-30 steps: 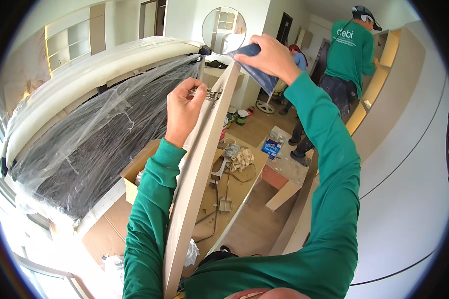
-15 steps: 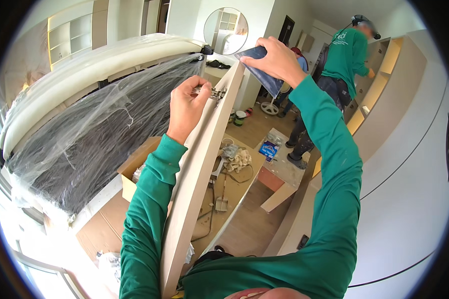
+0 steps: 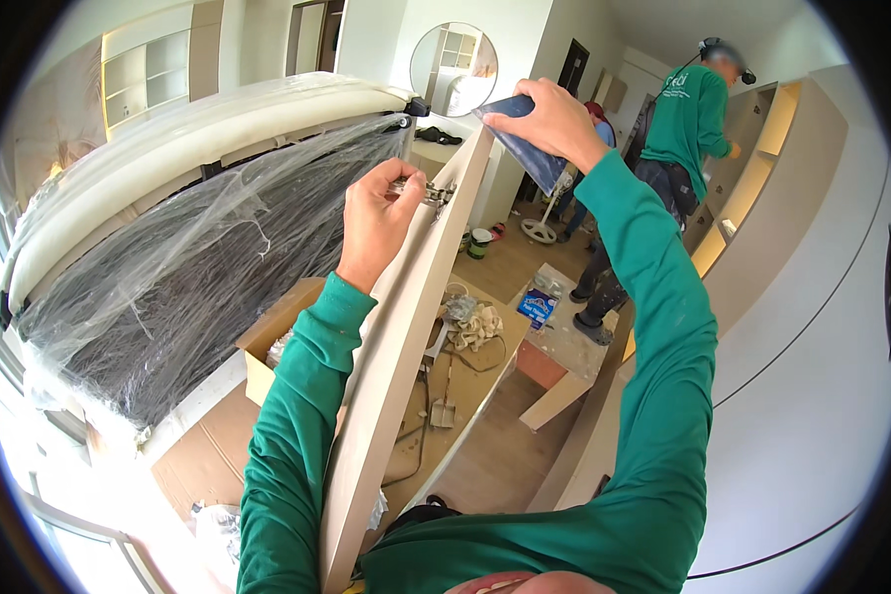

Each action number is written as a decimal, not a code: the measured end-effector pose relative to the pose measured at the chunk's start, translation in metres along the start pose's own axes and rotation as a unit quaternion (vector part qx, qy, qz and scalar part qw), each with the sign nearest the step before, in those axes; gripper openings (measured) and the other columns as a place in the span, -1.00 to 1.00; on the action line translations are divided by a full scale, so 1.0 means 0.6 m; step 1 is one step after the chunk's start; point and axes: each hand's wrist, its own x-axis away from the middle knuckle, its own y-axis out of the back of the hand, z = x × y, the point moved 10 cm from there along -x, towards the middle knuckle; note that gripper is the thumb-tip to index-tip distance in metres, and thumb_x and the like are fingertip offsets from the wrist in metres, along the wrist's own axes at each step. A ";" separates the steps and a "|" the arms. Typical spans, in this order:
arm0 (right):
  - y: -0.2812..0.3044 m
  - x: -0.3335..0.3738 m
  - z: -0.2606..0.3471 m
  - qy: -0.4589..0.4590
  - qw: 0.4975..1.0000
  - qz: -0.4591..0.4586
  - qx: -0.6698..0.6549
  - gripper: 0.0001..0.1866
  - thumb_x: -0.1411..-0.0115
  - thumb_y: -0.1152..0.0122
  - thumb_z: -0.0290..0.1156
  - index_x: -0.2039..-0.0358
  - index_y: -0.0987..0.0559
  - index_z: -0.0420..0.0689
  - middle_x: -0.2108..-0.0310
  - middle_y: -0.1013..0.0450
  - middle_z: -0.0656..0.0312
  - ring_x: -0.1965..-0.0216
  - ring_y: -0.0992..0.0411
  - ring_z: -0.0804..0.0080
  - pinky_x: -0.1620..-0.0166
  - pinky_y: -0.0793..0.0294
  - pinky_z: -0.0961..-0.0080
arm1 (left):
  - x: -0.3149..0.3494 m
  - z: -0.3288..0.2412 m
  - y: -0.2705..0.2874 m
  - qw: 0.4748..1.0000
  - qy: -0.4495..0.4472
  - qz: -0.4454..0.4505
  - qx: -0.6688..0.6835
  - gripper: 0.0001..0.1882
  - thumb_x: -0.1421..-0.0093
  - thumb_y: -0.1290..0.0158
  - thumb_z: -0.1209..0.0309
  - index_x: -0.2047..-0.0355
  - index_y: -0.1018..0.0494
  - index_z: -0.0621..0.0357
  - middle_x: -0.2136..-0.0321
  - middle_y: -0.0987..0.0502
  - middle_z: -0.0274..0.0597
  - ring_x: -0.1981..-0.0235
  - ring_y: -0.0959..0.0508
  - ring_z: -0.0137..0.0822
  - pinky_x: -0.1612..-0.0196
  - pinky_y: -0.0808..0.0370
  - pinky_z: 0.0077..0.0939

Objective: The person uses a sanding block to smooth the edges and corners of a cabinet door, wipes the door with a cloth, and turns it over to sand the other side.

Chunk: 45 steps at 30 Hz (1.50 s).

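The light wooden door panel (image 3: 391, 396) stands on edge between the person's 2 forearms, running from the lower edge of the view up to the raised hands, its narrow edge toward the camera. Left of the fingers lies a big upturned piece of furniture wrapped in clear plastic film (image 3: 198, 267), with a cream padded rim above it. Below the fingers, far down, sit an open cardboard box (image 3: 272, 342) and a floor board strewn with rags and small tools. Right of the fingers and well apart, another person in a green shirt (image 3: 688, 129) works at a wall cabinet.

The right hand (image 3: 554, 124) is clenched on a dark blue flat pad (image 3: 525, 144), pressed at the panel's top corner. The left hand (image 3: 376, 223) has its fingers curled around the metal hinge (image 3: 428, 193) fixed near the panel's top; whether they squeeze it or only steady it I cannot tell.

By my reading, the step in hand is fitting or adjusting that 1 hinge while the top end is braced. The next move calls for a firm right-hand hold so the panel does not tip, and fine fingertip work at the hinge.
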 end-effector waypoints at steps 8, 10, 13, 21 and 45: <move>0.008 0.012 0.028 0.013 0.999 0.039 -0.021 -0.17 -0.07 -0.44 0.35 -0.02 -0.69 -0.19 0.05 -0.61 0.02 0.05 -0.63 0.05 0.03 -0.62 0.18 | -0.002 0.002 0.000 1.000 -0.010 -0.003 0.011 -0.79 -0.35 -0.20 0.36 0.28 -0.60 0.31 0.59 -0.52 -0.19 0.56 -0.42 -0.53 0.40 -0.45 -0.48; 0.022 0.034 0.043 0.031 0.999 0.016 -0.015 -0.19 -0.07 -0.45 0.34 0.00 -0.69 -0.18 0.08 -0.60 0.04 0.05 -0.63 0.07 0.04 -0.62 0.20 | -0.001 0.003 0.000 1.000 -0.013 -0.003 0.011 -0.79 -0.35 -0.20 0.37 0.28 -0.60 0.32 0.59 -0.51 -0.20 0.56 -0.41 -0.53 0.40 -0.44 -0.48; 0.022 0.026 0.042 0.026 1.000 0.005 -0.013 -0.22 -0.08 -0.44 0.33 0.04 -0.70 -0.16 0.10 -0.60 0.06 0.06 -0.63 0.09 0.04 -0.62 0.19 | -0.002 0.003 0.002 1.000 -0.019 -0.002 0.009 -0.78 -0.35 -0.20 0.36 0.28 -0.60 0.32 0.59 -0.51 -0.21 0.56 -0.41 -0.53 0.40 -0.44 -0.48; 0.028 0.033 0.058 0.011 1.000 0.028 -0.008 -0.28 -0.10 -0.47 0.29 0.06 -0.67 -0.15 0.14 -0.56 0.08 0.06 -0.60 0.08 0.00 -0.57 0.21 | -0.004 0.001 0.005 1.000 -0.012 -0.002 0.000 -0.77 -0.34 -0.20 0.34 0.28 -0.60 0.32 0.58 -0.55 -0.17 0.56 -0.47 -0.50 0.39 -0.47 -0.44; 0.033 0.061 0.075 0.064 0.998 -0.006 -0.022 -0.25 -0.08 -0.47 0.28 0.06 -0.69 -0.19 0.13 -0.57 0.06 0.11 -0.60 0.02 0.05 -0.60 0.13 | 0.001 0.000 0.002 1.000 -0.001 0.002 -0.010 -0.77 -0.34 -0.19 0.32 0.26 -0.63 0.28 0.56 -0.57 -0.21 0.52 -0.53 -0.47 0.35 -0.49 -0.45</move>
